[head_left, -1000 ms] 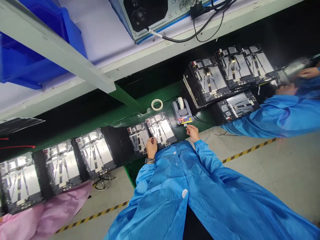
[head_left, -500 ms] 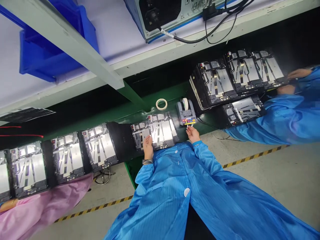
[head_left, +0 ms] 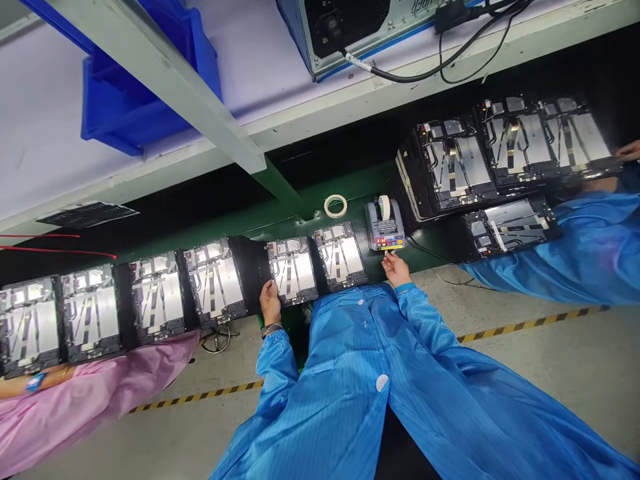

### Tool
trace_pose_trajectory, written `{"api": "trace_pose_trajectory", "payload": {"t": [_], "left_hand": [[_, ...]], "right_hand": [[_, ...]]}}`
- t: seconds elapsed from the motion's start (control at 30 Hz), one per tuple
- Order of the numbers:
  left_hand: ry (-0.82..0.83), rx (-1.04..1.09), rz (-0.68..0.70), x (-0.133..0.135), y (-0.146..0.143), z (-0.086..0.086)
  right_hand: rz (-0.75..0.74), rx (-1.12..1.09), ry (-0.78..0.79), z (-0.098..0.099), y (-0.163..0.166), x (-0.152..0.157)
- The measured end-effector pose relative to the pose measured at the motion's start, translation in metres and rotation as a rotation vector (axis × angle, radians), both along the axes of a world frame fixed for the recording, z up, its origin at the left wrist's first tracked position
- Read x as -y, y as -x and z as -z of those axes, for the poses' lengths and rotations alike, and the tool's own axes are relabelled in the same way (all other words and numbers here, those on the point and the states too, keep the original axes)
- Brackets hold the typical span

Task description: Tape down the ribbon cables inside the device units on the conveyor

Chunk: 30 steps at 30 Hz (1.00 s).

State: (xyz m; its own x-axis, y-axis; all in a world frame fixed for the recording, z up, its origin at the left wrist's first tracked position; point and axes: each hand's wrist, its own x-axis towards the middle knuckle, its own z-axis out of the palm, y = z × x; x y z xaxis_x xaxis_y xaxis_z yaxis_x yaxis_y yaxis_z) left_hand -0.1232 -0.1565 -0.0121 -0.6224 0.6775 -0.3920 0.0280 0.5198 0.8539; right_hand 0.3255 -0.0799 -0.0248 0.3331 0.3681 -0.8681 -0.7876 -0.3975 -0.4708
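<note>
My left hand (head_left: 270, 301) is closed on the near left corner of a metal-backed panel (head_left: 294, 270) lying on the dark green bench (head_left: 300, 223). A second similar panel (head_left: 341, 257) lies just right of it. My right hand (head_left: 397, 268) reaches to the front slot of a grey tape dispenser (head_left: 384, 227). Its fingertips are pinched together at the slot, and what they hold is too small to make out. Both my arms are in blue coat sleeves.
A row of like panels (head_left: 150, 297) runs to the left. Stacked panels (head_left: 453, 167) sit at the right by a co-worker's blue sleeve (head_left: 580, 247). A pink sleeve (head_left: 75, 413) is at the lower left. A tape roll (head_left: 335, 205), a blue bin (head_left: 140, 100) and a cabled machine (head_left: 350, 27) are behind.
My left hand has slid left along the bench with the left panel, which now lies apart from the right one. My right hand stays at the tape dispenser.
</note>
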Motion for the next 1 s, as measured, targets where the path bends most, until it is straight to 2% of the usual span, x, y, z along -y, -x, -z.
{"api": "trace_pose_trajectory", "payload": {"t": [0.2, 0.37, 0.47, 0.6, 0.7, 0.77, 0.83, 0.93, 1.0], "left_hand": [[0.016, -0.023, -0.020, 0.003, 0.001, 0.014], [0.026, 0.002, 0.023, -0.001, 0.002, 0.019], [0.048, -0.025, 0.030, -0.006, -0.004, 0.021], [0.084, -0.256, 0.068, -0.006, -0.014, 0.018], [0.016, -0.534, 0.106, -0.006, -0.026, 0.004], [-0.059, -0.671, 0.121, -0.015, -0.044, -0.010], [-0.103, -0.710, 0.191, -0.035, -0.077, -0.026], [-0.091, -0.697, 0.440, -0.082, -0.153, -0.044], [-0.037, -0.699, 0.642, -0.116, -0.209, -0.050]], "right_hand": [[-0.023, 0.012, 0.007, 0.004, -0.001, 0.000], [-0.052, 0.062, 0.035, 0.008, -0.002, 0.000], [-0.063, 0.114, 0.066, 0.009, 0.000, 0.010], [-0.056, 0.283, 0.052, 0.000, 0.000, 0.036], [-0.180, 0.538, -0.162, -0.017, -0.007, 0.046], [-0.337, 0.608, -0.327, -0.032, -0.011, 0.039], [-0.473, 0.623, -0.426, -0.047, -0.010, 0.023], [-0.564, 0.657, -0.475, -0.066, 0.001, -0.006], [-0.590, 0.704, -0.475, -0.076, 0.013, -0.021]]}}
